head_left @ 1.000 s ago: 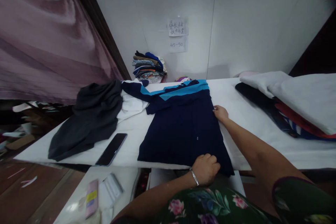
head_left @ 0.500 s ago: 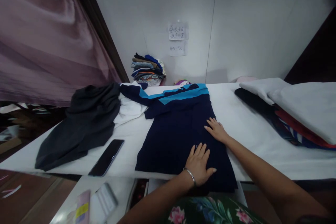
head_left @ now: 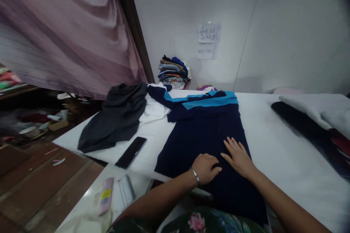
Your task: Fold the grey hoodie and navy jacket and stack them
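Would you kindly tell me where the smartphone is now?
In the head view, the smartphone lies left of centre, on the white tabletop near its front edge, between the dark grey garment and the navy-and-turquoise top.

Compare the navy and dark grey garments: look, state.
The navy garment has bright blue panels; the dark grey garment looks plain. The navy garment is spread mostly flat, with the right hand on it; the dark grey garment lies rumpled, untouched. Both rest on the white table.
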{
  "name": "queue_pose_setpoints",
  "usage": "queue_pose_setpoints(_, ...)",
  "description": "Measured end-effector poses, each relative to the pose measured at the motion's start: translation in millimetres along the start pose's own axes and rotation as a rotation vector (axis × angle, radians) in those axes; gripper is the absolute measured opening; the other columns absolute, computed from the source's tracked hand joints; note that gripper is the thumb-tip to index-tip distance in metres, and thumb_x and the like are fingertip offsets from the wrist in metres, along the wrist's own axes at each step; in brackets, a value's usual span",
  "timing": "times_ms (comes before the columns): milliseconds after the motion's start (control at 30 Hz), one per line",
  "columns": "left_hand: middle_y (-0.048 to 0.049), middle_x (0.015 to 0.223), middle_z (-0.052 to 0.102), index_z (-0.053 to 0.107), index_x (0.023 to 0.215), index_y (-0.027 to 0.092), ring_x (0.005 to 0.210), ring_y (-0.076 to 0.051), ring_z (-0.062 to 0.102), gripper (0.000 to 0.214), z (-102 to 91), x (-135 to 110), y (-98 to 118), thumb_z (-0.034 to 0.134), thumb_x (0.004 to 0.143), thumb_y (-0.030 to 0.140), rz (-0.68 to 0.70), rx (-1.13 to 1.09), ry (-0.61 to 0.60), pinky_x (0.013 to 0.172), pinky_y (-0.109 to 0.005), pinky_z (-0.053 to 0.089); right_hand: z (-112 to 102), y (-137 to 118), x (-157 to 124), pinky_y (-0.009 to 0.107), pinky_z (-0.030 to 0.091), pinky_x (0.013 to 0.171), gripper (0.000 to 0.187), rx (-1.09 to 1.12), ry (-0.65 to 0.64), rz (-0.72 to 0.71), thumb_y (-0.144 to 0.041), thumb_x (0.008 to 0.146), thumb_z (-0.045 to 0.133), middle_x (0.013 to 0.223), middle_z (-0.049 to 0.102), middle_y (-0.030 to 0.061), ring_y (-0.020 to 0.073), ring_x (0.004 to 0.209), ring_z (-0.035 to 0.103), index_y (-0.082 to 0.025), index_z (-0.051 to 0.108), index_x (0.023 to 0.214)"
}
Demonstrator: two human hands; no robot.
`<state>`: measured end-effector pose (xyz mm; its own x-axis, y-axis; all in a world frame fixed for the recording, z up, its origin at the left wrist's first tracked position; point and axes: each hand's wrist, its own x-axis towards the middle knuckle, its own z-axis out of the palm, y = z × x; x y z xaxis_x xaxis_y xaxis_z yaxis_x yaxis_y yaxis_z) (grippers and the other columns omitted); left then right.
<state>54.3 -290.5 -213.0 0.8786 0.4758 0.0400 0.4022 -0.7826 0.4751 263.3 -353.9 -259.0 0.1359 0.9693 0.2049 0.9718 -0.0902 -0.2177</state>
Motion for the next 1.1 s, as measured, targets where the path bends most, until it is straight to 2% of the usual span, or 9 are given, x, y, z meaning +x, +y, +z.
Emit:
queue_pose_setpoints(133,-0.0012,0.113,0.068,0.068,0.105,0.023,0.106,-0.018,0.06,0.027,-36.0,22,-52,0.053,0.088,0.037,-0.177,0.035,0.123,0.097,-0.032,0.044,13,-6,-5,0.052,0.022,0.113,0.066,-0.014,-0.059,0.0,-0.061,0.09,0.033,0.151,0.035,0.0109,0.0294,0.141,0.025,-0.02,0.046,0.14)
queue_pose_setpoints(267,-0.0024,0.126,0.061,0.067,0.108,0.022,0.116,-0.017,0.054,0.027,-82.6,48,-119,0.056,0.087,0.034,-0.517,0.118,0.289,0.101,-0.025,0.038,16,-4,-6,0.051,0.022,0.114,0.067,-0.044,-0.056,-0.006,-0.061,0.091,0.03,0.151,0.033,0.0096,0.028,0.142,0.024,-0.019,0.046,0.14)
queue_pose_setpoints(367,-0.0112,0.137,0.051,0.06,0.118,0.015,0.126,-0.023,0.045,0.036,-111.9,64,-163,0.052,0.089,0.033,-0.689,0.145,0.379,0.104,-0.031,0.036,15,-4,-6,0.05,0.022,0.114,0.068,-0.075,-0.066,-0.01,-0.062,0.091,0.029,0.152,0.031,0.0087,0.0273,0.142,0.023,-0.019,0.044,0.141)
queue_pose_setpoints(467,-0.016,0.135,0.051,0.055,0.123,0.012,0.126,-0.028,0.045,0.042,-128.2,75,-193,0.046,0.091,0.037,-0.831,0.136,0.429,0.1,-0.037,0.039,14,-4,-6,0.05,0.022,0.114,0.068,-0.085,-0.073,-0.004,-0.062,0.091,0.029,0.152,0.03,0.0082,0.0269,0.142,0.023,-0.019,0.043,0.142)
queue_pose_setpoints(667,-0.0183,0.123,0.06,0.058,0.115,0.012,0.118,-0.031,0.054,0.043,-133.1,91,-222,0.049,0.088,0.044,-1.052,0.053,0.424,0.092,-0.039,0.044,12,-5,-6,0.053,0.023,0.113,0.067,-0.047,-0.071,-0.005,-0.062,0.091,0.031,0.153,0.029,0.0075,0.0277,0.142,0.023,-0.021,0.04,0.144)
queue_pose_setpoints(767,-0.0183,0.125,0.059,0.057,0.117,0.012,0.12,-0.032,0.053,0.042,-133.4,98,-229,0.057,0.084,0.037,-1.089,0.017,0.44,0.093,-0.039,0.044,12,-5,-6,0.052,0.023,0.114,0.068,-0.045,-0.08,0.0,-0.062,0.091,0.031,0.153,0.029,0.0082,0.0275,0.142,0.023,-0.02,0.04,0.144)
queue_pose_setpoints(900,-0.02,0.128,0.057,0.055,0.119,0.01,0.117,-0.032,0.056,0.05,-136.4,103,-239,0.068,0.073,0.026,-1.127,-0.067,0.47,0.093,-0.038,0.045,10,-6,-5,0.052,0.021,0.114,0.066,-0.03,-0.072,-0.005,-0.061,0.092,0.032,0.154,0.028,0.0074,0.0273,0.143,0.021,-0.022,0.038,0.145)
queue_pose_setpoints(1000,-0.0197,0.113,0.065,0.061,0.109,0.01,0.105,-0.033,0.063,0.046,-141.0,105,-243,0.072,0.066,0.022,-1.147,-0.177,0.478,0.082,-0.036,0.05,7,-8,-4,0.052,0.02,0.115,0.066,-0.009,-0.082,0.005,-0.061,0.092,0.032,0.154,0.027,0.0069,0.027,0.143,0.02,-0.022,0.037,0.145)
queue_pose_setpoints(1100,-0.0151,0.094,0.07,0.065,0.098,0.012,0.088,-0.03,0.068,0.035,-148.6,109,-240,0.071,0.064,0.019,-1.117,-0.293,0.515,0.068,-0.032,0.052,3,-12,-3,0.05,0.018,0.116,0.066,0.009,-0.107,0.022,-0.061,0.092,0.032,0.154,0.026,0.0073,0.0268,0.143,0.019,-0.021,0.038,0.145)
